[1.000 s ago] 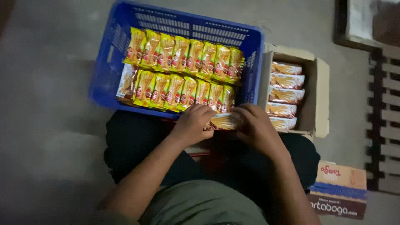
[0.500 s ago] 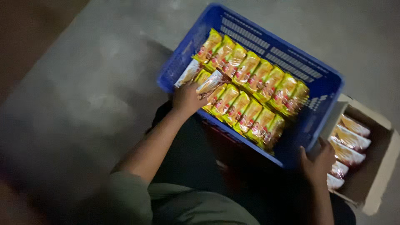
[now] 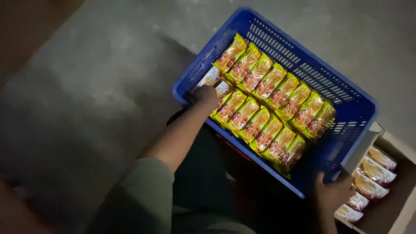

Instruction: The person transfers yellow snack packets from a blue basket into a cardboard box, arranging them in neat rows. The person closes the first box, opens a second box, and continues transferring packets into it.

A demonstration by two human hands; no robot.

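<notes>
left hand (image 3: 206, 96): down at the near left corner of the blue crate (image 3: 346, 102), fingers curled over the end of the front row of packets; it touches a pale packet (image 3: 222, 90) there, but whether it actually grips it i cannot tell, the light is too dim.
right hand (image 3: 333, 194): closed around the near right corner of the crate, thumb and fingers wrapped over the rim.
crate: a blue plastic one with slotted walls, sitting on the floor and turned at a slant, right in front of the person's lap.
yellow packets (image 3: 268, 108): two rows stood on edge inside the crate, packed side by side and touching, running from the left corner toward the right; the back row leans against the far slotted wall.
pale packet at the left end: lighter than the rest, just under the left hand's fingers, beside another pale packet (image 3: 209, 78) at the end of the back row.
cardboard box (image 3: 401, 203): open, touching or just beside the crate's right corner, holding a stack of white and red packets (image 3: 375, 173) laid flat.
floor (image 3: 108, 86): grey concrete, dim, with a shadow falling left of the crate.
sleeve (image 3: 143, 195): a grey-green one pushed up the left arm, forearm bare.
</notes>
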